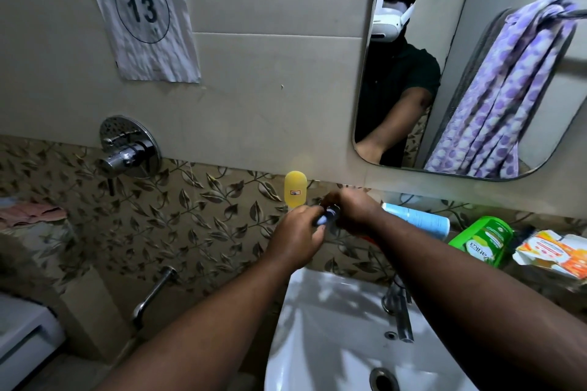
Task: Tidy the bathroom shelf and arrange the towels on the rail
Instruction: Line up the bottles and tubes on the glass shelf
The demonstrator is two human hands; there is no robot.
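Both my hands meet above the washbasin, just below the mirror. My left hand (pixel 297 233) and my right hand (pixel 352 208) together grip a small dark object with a white-blue tip (pixel 328 215); what it is I cannot tell. A yellow bottle (pixel 295 189) stands upright right behind my left hand. To the right, on the shelf (pixel 508 276), lie a light blue tube (pixel 419 219), a green bottle (pixel 484 241) on its side and an orange-white packet (pixel 556 254). A purple patterned towel (pixel 508 89) hangs on a rail, seen in the mirror.
The white washbasin (pixel 333 327) with its chrome tap (pixel 398 311) lies below my arms. A chrome shower mixer (pixel 128 147) and spout (pixel 152 292) stick out of the wall on the left. Pink cloth (pixel 31 213) lies at the far left.
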